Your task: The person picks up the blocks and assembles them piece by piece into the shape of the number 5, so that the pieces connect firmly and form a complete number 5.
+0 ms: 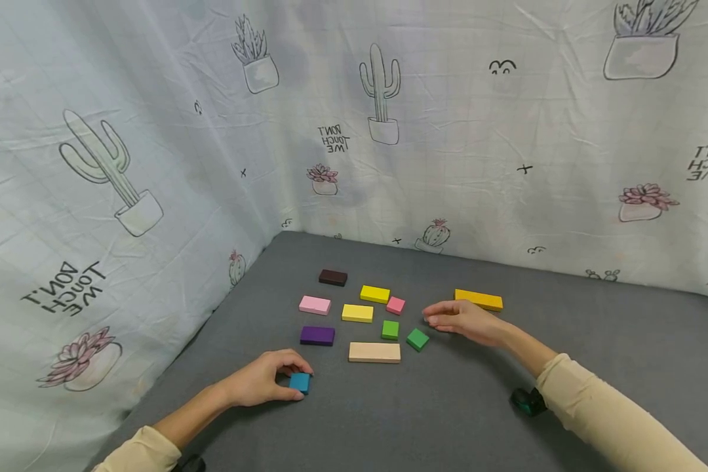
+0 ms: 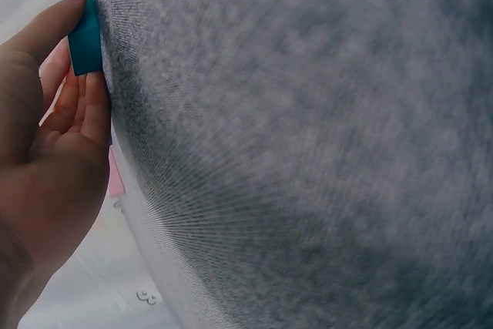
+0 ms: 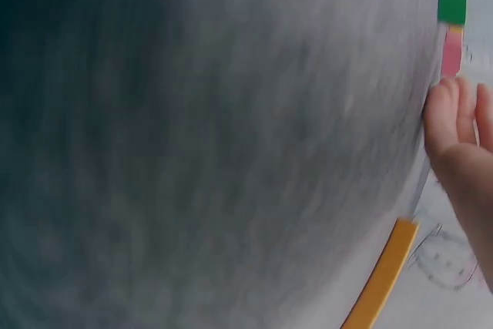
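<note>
smooth matt blue block in L hand, wood-look beige block near it, grey textured cloth-like tabletop below, creased cloth backdrop beyond R hand

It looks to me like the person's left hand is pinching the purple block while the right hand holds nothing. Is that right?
Not quite: the head view shows the left hand pinching the blue block, while the purple block lies apart from it. The right hand does hold nothing.

Blue block in left hand
</note>
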`<move>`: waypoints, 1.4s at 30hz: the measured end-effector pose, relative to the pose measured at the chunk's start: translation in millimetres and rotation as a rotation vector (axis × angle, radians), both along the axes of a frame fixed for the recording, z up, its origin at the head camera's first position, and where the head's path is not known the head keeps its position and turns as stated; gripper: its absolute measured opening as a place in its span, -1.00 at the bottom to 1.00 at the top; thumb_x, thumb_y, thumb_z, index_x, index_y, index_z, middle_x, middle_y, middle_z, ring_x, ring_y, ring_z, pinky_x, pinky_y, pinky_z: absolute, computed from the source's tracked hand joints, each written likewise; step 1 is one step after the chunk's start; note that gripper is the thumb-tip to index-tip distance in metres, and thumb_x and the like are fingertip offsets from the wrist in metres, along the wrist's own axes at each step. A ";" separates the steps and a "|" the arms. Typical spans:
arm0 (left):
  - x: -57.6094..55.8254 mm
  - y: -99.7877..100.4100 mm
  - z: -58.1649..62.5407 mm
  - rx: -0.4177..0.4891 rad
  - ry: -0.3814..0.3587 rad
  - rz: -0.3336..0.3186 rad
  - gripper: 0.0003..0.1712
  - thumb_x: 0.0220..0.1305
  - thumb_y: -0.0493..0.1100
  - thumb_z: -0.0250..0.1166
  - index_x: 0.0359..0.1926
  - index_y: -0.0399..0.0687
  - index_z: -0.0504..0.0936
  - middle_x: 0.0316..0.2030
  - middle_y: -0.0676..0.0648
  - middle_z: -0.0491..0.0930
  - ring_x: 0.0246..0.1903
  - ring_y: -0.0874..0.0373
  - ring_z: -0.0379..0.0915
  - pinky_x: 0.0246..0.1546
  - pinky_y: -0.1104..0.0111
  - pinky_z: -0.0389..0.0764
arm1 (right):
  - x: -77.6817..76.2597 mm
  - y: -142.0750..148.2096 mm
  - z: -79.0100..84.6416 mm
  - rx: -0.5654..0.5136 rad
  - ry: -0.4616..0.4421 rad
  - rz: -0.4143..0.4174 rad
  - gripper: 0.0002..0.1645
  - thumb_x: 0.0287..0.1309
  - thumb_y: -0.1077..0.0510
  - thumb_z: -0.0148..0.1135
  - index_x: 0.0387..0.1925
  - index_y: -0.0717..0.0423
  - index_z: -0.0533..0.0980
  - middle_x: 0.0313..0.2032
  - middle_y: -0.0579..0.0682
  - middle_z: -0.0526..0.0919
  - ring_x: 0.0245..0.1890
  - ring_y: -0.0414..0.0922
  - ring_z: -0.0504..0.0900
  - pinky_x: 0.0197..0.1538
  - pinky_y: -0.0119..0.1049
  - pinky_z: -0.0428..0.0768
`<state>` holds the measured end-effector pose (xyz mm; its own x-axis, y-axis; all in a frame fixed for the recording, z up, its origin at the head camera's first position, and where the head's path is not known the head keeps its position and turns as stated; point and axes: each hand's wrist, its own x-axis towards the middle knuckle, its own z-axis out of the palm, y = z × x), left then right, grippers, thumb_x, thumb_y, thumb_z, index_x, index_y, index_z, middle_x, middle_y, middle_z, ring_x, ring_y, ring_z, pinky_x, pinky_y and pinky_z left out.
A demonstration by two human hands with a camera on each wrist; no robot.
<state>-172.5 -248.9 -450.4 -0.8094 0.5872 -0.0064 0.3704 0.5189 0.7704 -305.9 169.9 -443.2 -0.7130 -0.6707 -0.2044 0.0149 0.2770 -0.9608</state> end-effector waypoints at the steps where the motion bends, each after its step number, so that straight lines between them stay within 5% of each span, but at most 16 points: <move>1: 0.1 0.3 -0.1 0.001 0.001 0.000 -0.61 0.13 -0.04 0.42 -0.03 -0.04 0.59 -0.14 0.08 0.54 -0.17 0.23 0.44 -0.10 0.34 0.51 | 2.3 -1.9 0.3 0.026 0.030 0.005 -0.41 0.33 0.10 0.14 0.23 0.41 0.32 0.20 0.28 0.39 0.11 0.04 0.43 0.16 -0.14 0.40; 8: 0.4 0.4 0.0 -0.010 0.005 0.008 -0.61 0.13 -0.04 0.43 -0.04 -0.03 0.60 -0.14 0.09 0.54 -0.17 0.24 0.44 -0.11 0.35 0.51 | 17.5 -17.1 0.0 0.082 0.165 0.013 -0.46 0.22 0.14 0.28 0.13 0.40 0.42 -0.04 0.15 0.55 -0.09 -0.02 0.47 -0.02 -0.22 0.48; 15: 0.4 1.0 -0.2 -0.011 -0.002 0.005 -0.62 0.13 -0.04 0.42 -0.04 -0.03 0.59 -0.14 0.09 0.54 -0.17 0.24 0.44 -0.11 0.34 0.51 | 30.0 -32.9 -1.6 0.248 0.396 -0.094 -0.46 -0.03 0.07 0.49 -0.06 0.30 0.56 -0.26 -0.02 0.59 -0.25 -0.10 0.52 -0.15 -0.26 0.53; 23: 0.8 0.6 -0.8 -0.011 -0.010 0.012 -0.62 0.14 -0.05 0.42 -0.03 -0.03 0.59 -0.14 0.09 0.54 -0.17 0.23 0.44 -0.11 0.34 0.50 | 42.4 -47.7 0.2 0.399 0.491 -0.196 -0.48 -0.14 0.10 0.55 -0.15 0.30 0.59 -0.38 -0.06 0.58 -0.40 -0.18 0.49 -0.32 -0.30 0.53; 30: -0.1 1.9 -1.7 -0.010 0.002 0.005 -0.63 0.15 -0.05 0.41 -0.04 -0.03 0.59 -0.14 0.10 0.54 -0.18 0.25 0.44 -0.12 0.36 0.51 | 46.8 -48.7 2.0 0.396 0.491 -0.225 -0.65 -0.10 0.23 0.51 -0.25 0.30 0.60 -0.46 -0.07 0.55 -0.47 -0.18 0.47 -0.41 -0.32 0.49; 37: 1.1 3.7 0.6 -0.008 -0.023 0.017 -0.63 0.14 -0.07 0.42 -0.04 -0.04 0.59 -0.14 0.09 0.53 -0.18 0.23 0.44 -0.12 0.36 0.51 | 38.8 -35.0 -1.9 0.266 0.288 -0.240 -0.59 0.08 0.14 0.40 -0.07 0.30 0.57 -0.33 -0.02 0.55 -0.33 -0.10 0.45 -0.29 -0.27 0.48; 42: 1.2 3.9 1.8 -0.016 -0.026 0.026 -0.63 0.14 -0.08 0.42 -0.04 -0.03 0.59 -0.14 0.09 0.53 -0.18 0.23 0.43 -0.11 0.36 0.50 | 33.7 -25.4 -1.5 0.212 0.250 -0.233 -0.53 0.12 0.13 0.37 -0.01 0.35 0.53 -0.29 0.01 0.55 -0.30 -0.07 0.45 -0.24 -0.23 0.47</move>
<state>-171.3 -245.0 -448.6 -0.8240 0.5654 -0.0366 0.3368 0.5407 0.7709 -272.2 144.4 -444.8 -0.8864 -0.4467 -0.1217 -0.1266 0.4866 -0.8644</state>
